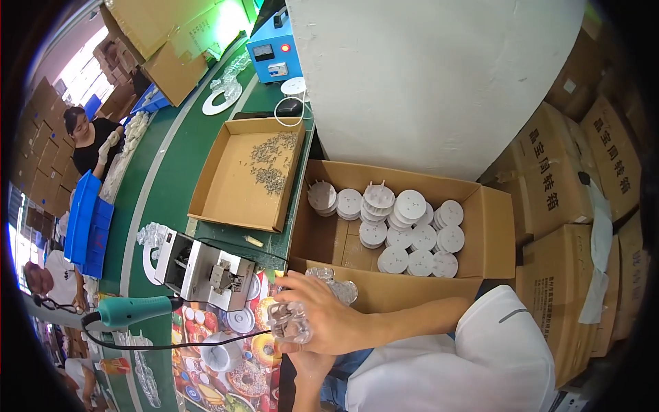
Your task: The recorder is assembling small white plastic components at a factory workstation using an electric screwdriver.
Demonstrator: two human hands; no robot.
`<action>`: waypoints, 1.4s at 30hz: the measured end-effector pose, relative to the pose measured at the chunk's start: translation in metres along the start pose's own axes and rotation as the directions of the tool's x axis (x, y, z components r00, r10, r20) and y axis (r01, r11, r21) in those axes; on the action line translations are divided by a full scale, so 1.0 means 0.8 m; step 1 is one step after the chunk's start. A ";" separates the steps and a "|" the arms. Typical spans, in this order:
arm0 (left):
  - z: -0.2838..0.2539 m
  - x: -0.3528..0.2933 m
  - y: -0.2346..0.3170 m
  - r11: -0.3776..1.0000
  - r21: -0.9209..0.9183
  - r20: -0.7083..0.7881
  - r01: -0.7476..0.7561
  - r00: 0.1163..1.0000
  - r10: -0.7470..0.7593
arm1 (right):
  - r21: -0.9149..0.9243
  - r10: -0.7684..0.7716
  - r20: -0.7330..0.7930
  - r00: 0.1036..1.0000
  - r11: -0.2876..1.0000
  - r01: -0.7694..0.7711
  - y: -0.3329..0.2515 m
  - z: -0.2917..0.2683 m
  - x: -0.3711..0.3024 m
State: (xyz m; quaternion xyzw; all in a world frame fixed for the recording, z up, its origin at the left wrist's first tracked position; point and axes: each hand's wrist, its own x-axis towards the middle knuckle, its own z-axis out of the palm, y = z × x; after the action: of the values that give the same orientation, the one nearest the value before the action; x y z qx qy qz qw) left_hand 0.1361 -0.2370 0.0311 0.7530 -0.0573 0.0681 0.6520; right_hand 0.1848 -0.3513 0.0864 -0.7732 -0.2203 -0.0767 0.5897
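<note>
In front of me, a clear faceted piece (289, 324), glass or plastic, is at the fingers of both hands. My right hand (321, 312) reaches in from the right and is closed around it, with fingers bent over its top. Just below, my left hand (310, 358) is closed against its underside; most of its fingers are hidden. More clear rounded parts (336, 285) show behind my right hand; I cannot tell whether they join the held piece. A white cup-shaped part (221, 351) lies on the colourful food-print mat (195, 329).
A teal electric screwdriver (134, 310) with a black cord lies left of a white metal device (213, 271). Beyond stands a shallow carton (220, 182) of small screws. A long carton (395, 292) holds stacked white discs (412, 204). Co-workers (89, 141) sit across the green table (171, 161).
</note>
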 end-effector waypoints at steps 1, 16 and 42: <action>-0.007 0.000 -0.008 0.988 0.144 0.049 -0.053 0.998 0.046 | -0.156 0.024 0.064 0.998 0.988 -0.014 0.000 0.001 -0.003; -0.024 0.012 0.009 1.000 0.006 -0.137 -0.015 0.990 0.015 | -0.030 0.278 -0.116 0.954 0.959 -0.283 0.143 -0.146 0.017; -0.019 0.028 0.015 0.996 0.053 -0.248 -0.068 0.966 0.079 | -0.150 0.420 -0.439 0.794 0.837 -0.526 0.348 -0.228 -0.008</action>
State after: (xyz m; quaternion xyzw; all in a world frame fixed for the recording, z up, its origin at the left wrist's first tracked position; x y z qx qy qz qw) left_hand 0.1556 -0.2237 0.0485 0.7498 -0.0013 0.1878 0.6344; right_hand 0.3247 -0.5831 -0.1069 -0.8440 0.1155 -0.1057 0.5129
